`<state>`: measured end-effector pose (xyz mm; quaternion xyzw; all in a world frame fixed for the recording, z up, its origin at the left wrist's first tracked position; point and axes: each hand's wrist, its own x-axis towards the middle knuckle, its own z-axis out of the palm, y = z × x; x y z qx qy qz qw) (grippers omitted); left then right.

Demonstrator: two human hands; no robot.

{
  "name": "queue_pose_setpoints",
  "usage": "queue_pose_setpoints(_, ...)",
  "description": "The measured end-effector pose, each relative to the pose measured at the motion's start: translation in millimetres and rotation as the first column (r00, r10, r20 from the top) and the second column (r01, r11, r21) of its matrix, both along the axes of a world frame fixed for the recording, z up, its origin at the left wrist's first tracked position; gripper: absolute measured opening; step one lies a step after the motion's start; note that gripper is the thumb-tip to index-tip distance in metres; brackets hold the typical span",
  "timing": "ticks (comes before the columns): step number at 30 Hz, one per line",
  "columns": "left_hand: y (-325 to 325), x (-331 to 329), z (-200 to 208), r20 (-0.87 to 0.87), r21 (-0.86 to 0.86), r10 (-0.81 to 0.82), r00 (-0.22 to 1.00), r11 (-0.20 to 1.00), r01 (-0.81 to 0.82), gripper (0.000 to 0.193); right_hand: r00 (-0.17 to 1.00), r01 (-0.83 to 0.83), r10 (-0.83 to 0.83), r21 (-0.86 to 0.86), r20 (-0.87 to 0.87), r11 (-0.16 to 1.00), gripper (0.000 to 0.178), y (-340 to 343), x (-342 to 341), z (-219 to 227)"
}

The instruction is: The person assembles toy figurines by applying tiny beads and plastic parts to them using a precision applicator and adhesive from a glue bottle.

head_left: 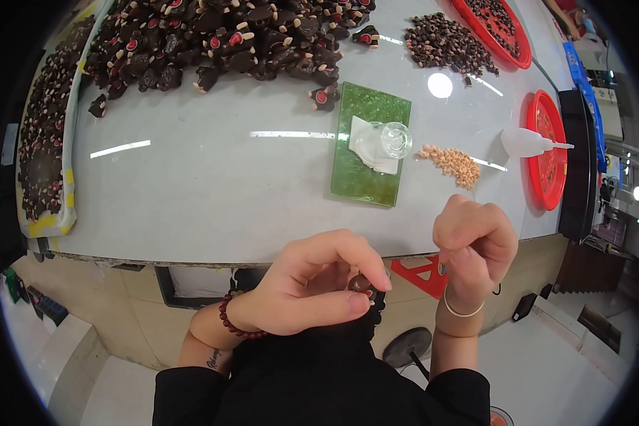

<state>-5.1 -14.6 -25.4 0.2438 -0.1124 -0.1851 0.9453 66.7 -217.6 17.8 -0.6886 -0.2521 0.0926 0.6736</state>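
Close to the table's front edge, my left hand (pixel 309 284) is curled round a small dark brown figure (pixel 361 285) with a red spot, pinched between thumb and fingers. Most of the figure is hidden by the hand. To its right, my right hand (pixel 476 241) is raised with fingers bent and pressed together; whatever they may hold does not show. Just beyond that hand lies a small heap of tan pieces (pixel 454 165). A green board (pixel 348 181) bears a white cloth (pixel 366 145) and a clear round dish (pixel 396 140).
A large pile of dark brown figures (pixel 227 42) covers the far left, beside a long tray (pixel 69 202) of similar ones. At the right are a heap of dark pieces (pixel 444 46), red plates (pixel 527 53) (pixel 531 160) and a white squeeze bottle (pixel 522 142).
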Motion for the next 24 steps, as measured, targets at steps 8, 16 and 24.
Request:
queue_pose_setpoints(8,8.7,1.6,14.2,-0.182,0.148,-0.006,0.983,0.988,0.034,0.02,0.994,0.096,-0.089,-0.111,0.065,0.989,0.013,17.6,7.2,10.0)
queue_pose_setpoints(16,12.7,-1.1,10.6,-0.114,0.156,0.038,0.993,0.988,-0.02,0.021,0.962,0.233,-0.192,-0.213,0.195,0.949,0.017,19.8,22.8,11.9)
queue_pose_setpoints(24,15.5,-2.0,4.5,-0.014,0.114,0.012,1.0,0.993,-0.011,0.024,0.869,0.189,0.123,-0.55,0.48,0.814,0.017,26.3,50.5,27.3)
